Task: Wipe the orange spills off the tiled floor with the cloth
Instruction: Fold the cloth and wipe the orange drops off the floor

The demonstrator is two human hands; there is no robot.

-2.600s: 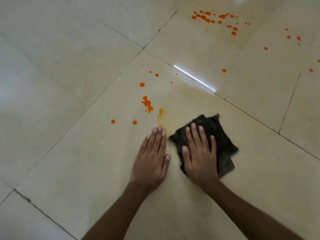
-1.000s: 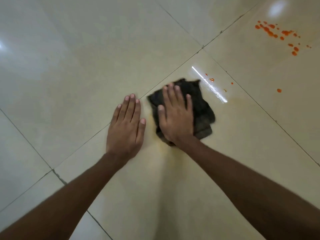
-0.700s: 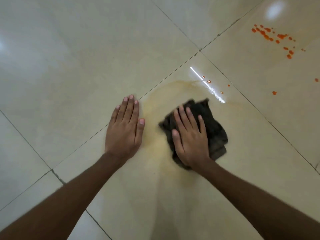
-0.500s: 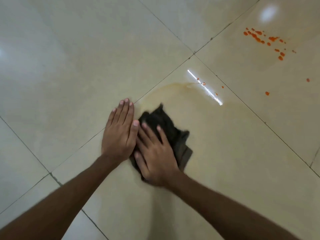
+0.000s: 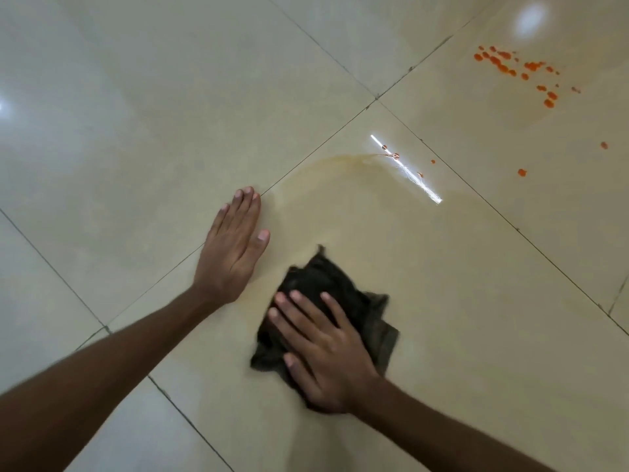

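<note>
A dark crumpled cloth point(image 5: 343, 284) lies on the cream tiled floor point(image 5: 476, 301) near the middle of the view. My right hand point(image 5: 323, 349) presses flat on its near half, fingers spread over the fabric. My left hand point(image 5: 235, 247) rests palm down on the floor to the left of the cloth, holding nothing. A faint yellowish smear point(image 5: 340, 185) arcs across the tile beyond the cloth. A few small orange drops point(image 5: 394, 155) sit by a bright light streak. A cluster of orange drops point(image 5: 517, 68) lies on the far right tile, with single drops point(image 5: 521, 172) nearer.
Dark grout lines point(image 5: 320, 144) cross the floor diagonally and meet beyond the smear. Glossy light reflections point(image 5: 529, 17) show at the top right. Both of my forearms reach in from the bottom edge.
My right hand has slid the cloth back toward me and to the right, away from my left hand. The left hand has stayed planted. The drops on the near tile are now a smear.
</note>
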